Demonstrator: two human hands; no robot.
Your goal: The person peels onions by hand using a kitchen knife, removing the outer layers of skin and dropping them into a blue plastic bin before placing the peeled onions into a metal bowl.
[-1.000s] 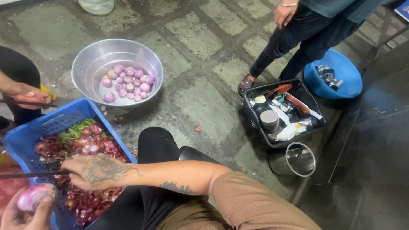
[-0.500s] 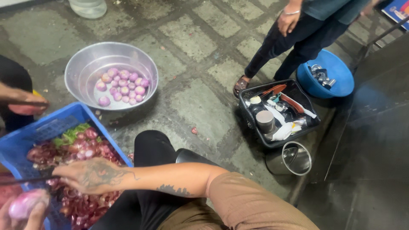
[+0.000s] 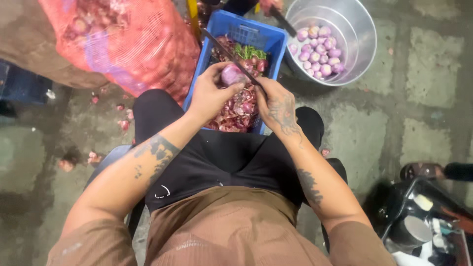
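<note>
My left hand grips a purple onion above the blue crate. My right hand holds a long dark knife, its blade lying against the onion. The crate between my knees is full of red onion skins and some green scraps. Right of the crate stands a metal bowl with several peeled onions in it.
A red mesh sack of onions lies at the upper left. Another person's hand with a knife works at the bowl's far edge. A black tray of tools and someone's sandalled foot are at the lower right. Onion scraps litter the stone floor.
The view has swung left and down onto my lap. My left hand lifted the onion over the crate and my right hand brought the knife to it.
</note>
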